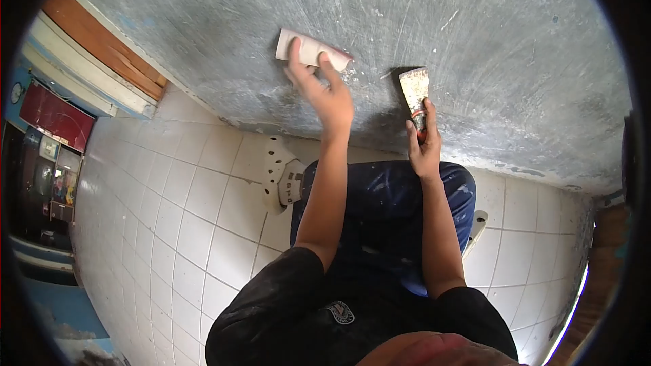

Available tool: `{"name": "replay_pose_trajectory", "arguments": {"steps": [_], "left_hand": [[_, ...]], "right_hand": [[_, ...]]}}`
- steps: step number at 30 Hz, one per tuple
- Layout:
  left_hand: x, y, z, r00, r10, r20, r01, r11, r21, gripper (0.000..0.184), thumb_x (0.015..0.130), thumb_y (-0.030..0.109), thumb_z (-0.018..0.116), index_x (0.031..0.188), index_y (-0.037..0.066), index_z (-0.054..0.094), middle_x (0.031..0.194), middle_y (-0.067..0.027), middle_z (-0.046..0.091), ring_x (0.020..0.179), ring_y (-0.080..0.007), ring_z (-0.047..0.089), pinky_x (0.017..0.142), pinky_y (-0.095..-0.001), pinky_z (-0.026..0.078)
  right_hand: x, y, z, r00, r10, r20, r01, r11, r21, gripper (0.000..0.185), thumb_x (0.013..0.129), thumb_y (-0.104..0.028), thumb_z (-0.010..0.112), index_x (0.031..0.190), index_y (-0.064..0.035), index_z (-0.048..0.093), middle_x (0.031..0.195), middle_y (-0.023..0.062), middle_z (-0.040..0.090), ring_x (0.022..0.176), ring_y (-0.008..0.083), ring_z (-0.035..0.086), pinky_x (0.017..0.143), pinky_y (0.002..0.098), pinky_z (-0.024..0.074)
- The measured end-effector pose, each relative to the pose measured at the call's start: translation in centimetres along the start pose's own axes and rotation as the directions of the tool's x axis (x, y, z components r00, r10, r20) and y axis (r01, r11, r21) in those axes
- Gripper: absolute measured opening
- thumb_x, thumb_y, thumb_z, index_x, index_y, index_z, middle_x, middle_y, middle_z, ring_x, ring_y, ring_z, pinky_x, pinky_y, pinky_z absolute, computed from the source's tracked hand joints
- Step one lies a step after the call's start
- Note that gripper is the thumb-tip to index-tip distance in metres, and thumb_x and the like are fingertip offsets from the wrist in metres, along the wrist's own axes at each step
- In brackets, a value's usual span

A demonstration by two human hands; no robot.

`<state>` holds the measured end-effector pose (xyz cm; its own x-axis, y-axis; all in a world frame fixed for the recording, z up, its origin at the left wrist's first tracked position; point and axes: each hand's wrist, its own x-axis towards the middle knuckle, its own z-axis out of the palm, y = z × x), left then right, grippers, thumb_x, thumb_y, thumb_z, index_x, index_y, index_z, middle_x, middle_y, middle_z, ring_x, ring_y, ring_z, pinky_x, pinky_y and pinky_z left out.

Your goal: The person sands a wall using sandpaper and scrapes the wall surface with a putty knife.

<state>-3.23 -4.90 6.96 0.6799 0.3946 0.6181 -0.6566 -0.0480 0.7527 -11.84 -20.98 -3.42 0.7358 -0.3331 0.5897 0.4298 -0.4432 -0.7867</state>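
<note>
My left hand (327,98), slightly blurred, presses a folded sheet of sandpaper (313,49) against the grey wall (224,47). The sheet's pale back faces me, a reddish edge shows at its right end, and my fingertips lie across it. My right hand (426,149) is closed around the handle of a putty knife (414,88). Its wide, stained blade points up and is close to the wall; whether it touches I cannot tell. Part of the red and dark handle is hidden by my fingers.
White floor tiles (183,196) run along the wall's foot. My bent knees in dark, paint-spotted trousers (380,196) are close to the wall, with a pale clog (277,169) at left. A wooden door frame (102,41) and a dark red cabinet (57,115) stand further left.
</note>
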Motion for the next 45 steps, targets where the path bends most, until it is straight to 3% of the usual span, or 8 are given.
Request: {"name": "replay_pose_trajectory", "arguments": {"steps": [2,6,18,20,25,32,37,45], "left_hand": [[-0.2,-1.7,1.4,0.897,0.44,0.033,-0.363,0.695,0.621,0.043,0.1,0.006,0.047,0.141,-0.005,0.04,0.131,-0.0324,0.037,0.108,-0.0336,0.043,0.097,-0.0446,0.036],[-3.8,-4.2,0.3,0.917,0.346,0.201,-0.337,0.396,0.854,0.068,0.091,0.004,0.051,0.151,-0.007,0.022,0.151,-0.0462,0.001,0.144,-0.057,0.006,0.115,-0.0586,0.012],[11.9,7.4,4.9,0.668,0.709,0.227,-0.705,0.505,0.497,0.109,0.093,0.062,0.049,0.153,-0.005,-0.013,0.155,-0.0396,-0.014,0.147,-0.052,-0.01,0.117,-0.0635,0.001],[13.0,9.4,5.3,0.876,0.425,0.228,-0.44,0.514,0.736,0.108,0.095,0.067,0.043,0.153,0.0,-0.018,0.156,-0.0373,-0.016,0.147,-0.0524,-0.009,0.117,-0.0638,0.002],[9.1,3.4,2.2,0.851,0.442,0.283,-0.488,0.468,0.737,0.106,0.093,0.072,0.041,0.156,-0.003,0.0,0.156,-0.0402,-0.002,0.147,-0.0533,0.001,0.117,-0.0644,0.008],[-4.7,-7.8,-6.2,0.925,-0.104,0.366,-0.291,0.427,0.856,0.108,0.095,0.059,0.05,0.152,-0.012,-0.008,0.157,-0.0377,-0.013,0.149,-0.0461,-0.012,0.12,-0.0565,-0.002],[7.9,-3.0,-2.7,0.937,0.306,0.169,-0.338,0.67,0.661,0.103,0.099,0.058,0.042,0.149,-0.017,-0.008,0.156,-0.0377,-0.017,0.149,-0.0459,-0.013,0.12,-0.055,-0.003],[21.2,10.3,3.9,0.599,0.771,0.215,-0.677,0.344,0.651,0.107,0.092,0.065,0.05,0.154,-0.011,0.007,0.162,-0.0276,0.008,0.15,-0.0428,0.008,0.121,-0.0529,0.008]], "right_hand": [[0.1,0.4,0.0,0.997,-0.073,-0.033,0.072,0.997,-0.013,0.055,0.093,-0.003,0.063,0.145,-0.0023,0.045,0.119,0.0256,0.064,0.107,0.0296,0.066,0.089,0.0346,0.0504],[0.3,0.2,-0.2,1.0,-0.008,0.008,0.008,1.0,0.005,0.056,0.091,-0.003,0.065,0.144,-0.0041,0.046,0.118,0.027,0.065,0.107,0.0359,0.067,0.09,0.0373,0.0507],[0.4,0.0,-0.4,0.999,-0.046,0.0,0.046,0.999,-0.028,0.055,0.09,-0.002,0.065,0.142,-0.0043,0.048,0.118,0.0269,0.065,0.104,0.0389,0.067,0.089,0.0394,0.0511],[0.5,-0.1,-0.4,0.999,-0.046,-0.003,0.046,0.998,-0.04,0.055,0.09,-0.002,0.065,0.142,-0.0048,0.048,0.117,0.0269,0.065,0.103,0.0387,0.067,0.089,0.0392,0.0511],[0.5,-0.3,-0.6,1.0,-0.024,0.01,0.024,0.999,-0.038,0.056,0.089,-0.002,0.064,0.143,-0.0073,0.048,0.12,0.0256,0.064,0.103,0.0394,0.067,0.088,0.0396,0.0508],[0.3,-0.4,-0.6,0.999,-0.006,0.041,0.005,1.0,0.022,0.059,0.091,-0.003,0.062,0.146,-0.0099,0.044,0.118,0.0269,0.064,0.103,0.0407,0.066,0.088,0.0408,0.0503],[0.1,-0.6,-0.9,0.995,0.053,0.083,-0.054,0.998,0.018,0.06,0.092,-0.002,0.062,0.148,-0.0089,0.041,0.111,0.0256,0.065,0.095,0.0367,0.066,0.085,0.0368,0.0502],[0.0,0.0,0.0,0.998,0.012,0.065,-0.012,1.0,-0.001,0.062,0.095,-0.004,0.061,0.151,-0.0054,0.035,0.109,0.0214,0.065,0.091,0.0265,0.064,0.083,0.0325,0.0495]]}}
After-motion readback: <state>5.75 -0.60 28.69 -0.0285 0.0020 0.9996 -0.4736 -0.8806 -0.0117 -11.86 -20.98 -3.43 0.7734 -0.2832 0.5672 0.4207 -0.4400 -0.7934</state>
